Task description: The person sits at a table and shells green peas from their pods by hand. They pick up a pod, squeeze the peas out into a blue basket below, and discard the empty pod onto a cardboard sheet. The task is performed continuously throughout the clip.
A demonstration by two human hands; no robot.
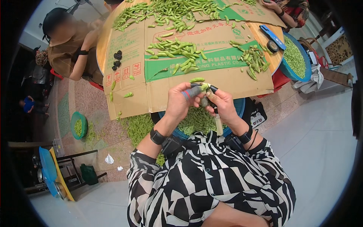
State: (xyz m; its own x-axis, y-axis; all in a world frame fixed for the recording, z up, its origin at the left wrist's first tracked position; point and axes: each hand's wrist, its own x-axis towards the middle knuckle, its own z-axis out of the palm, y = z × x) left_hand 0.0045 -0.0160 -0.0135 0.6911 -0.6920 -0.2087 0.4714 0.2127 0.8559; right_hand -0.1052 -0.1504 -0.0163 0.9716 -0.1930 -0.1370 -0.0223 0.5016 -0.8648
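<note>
My left hand [179, 100] pinches a green soybean pod [203, 86] between its fingers, above the near edge of the cardboard. Grey wrapping covers its thumb, and black tape is around a fingertip. Close beside it, my right hand [222, 103], also with black tape on a finger, meets the pod with its fingertips. A small tool's pale handle [218, 125] sticks out below the right hand's fingers; its working end is hidden. Directly under both hands is a blue basin [241, 106] full of shelled green beans [195, 120].
Cardboard [164, 98] covers a round wooden table [279, 61], with pod piles [175, 49] and discarded husks [253, 59]. Black tape [272, 46] and a blue tool [272, 37] lie right. Another blue basin [296, 59] holds beans. A co-worker [73, 54] sits left; another person's arm [283, 14] is far right.
</note>
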